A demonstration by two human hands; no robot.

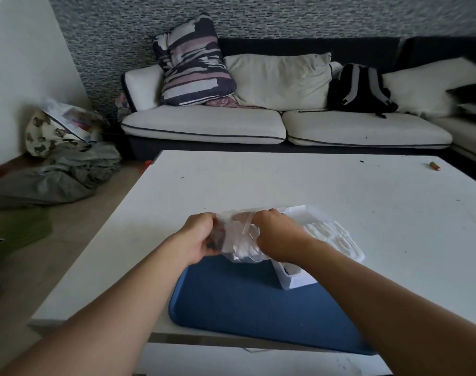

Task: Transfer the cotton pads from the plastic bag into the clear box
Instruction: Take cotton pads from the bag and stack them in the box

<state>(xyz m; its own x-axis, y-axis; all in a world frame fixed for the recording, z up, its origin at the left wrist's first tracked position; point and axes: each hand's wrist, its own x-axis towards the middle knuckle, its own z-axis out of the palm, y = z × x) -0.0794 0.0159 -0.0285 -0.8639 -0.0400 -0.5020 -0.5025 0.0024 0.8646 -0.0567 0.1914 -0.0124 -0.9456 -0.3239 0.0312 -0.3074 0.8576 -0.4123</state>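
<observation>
A crumpled clear plastic bag (pixel 241 241) is held up between both hands above the far edge of a blue mat (pixel 247 299). My left hand (pixel 197 236) grips the bag's left side. Its right side is gripped by my right hand (pixel 276 236). Just to the right stands the clear box (pixel 296 278), partly hidden behind my right wrist. White cotton pads (pixel 329 236) lie packed in rows in its top. What is inside the bag cannot be made out.
The mat and box lie on a white table (pixel 340 185), with a small brown object (pixel 434 166) at its far right. Behind is a white sofa (pixel 204 123) with cushions and a black backpack (pixel 360 89). Clothes and bags (pixel 58 158) lie on the floor at left.
</observation>
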